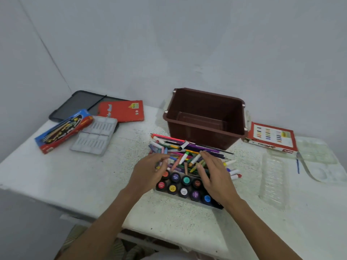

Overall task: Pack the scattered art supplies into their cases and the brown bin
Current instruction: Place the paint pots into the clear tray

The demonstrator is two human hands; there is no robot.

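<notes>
Paint jars (184,191) in clear tray (169,195), brown bin (197,136) behind pen pile (187,149), left hand (150,172), right hand (216,178) loosely spread flanking pile, gripping nothing.

The tabletop (187,218) looks like pale stone, matt and grainy with dark speckles. The brown bin (197,136) at the centre is smooth moulded plastic with a dull sheen. Right of it, the ribbed tray (273,182) is clear, shiny plastic, and the palette (319,152) is a milky, glossy one. At the left, the grey tray (95,136) is thin matt plastic, the blue box (63,130) and the red box (122,110) are printed card, and the black case (75,104) looks like mesh cloth. The paint jars (180,186) have glossy lids.
</notes>
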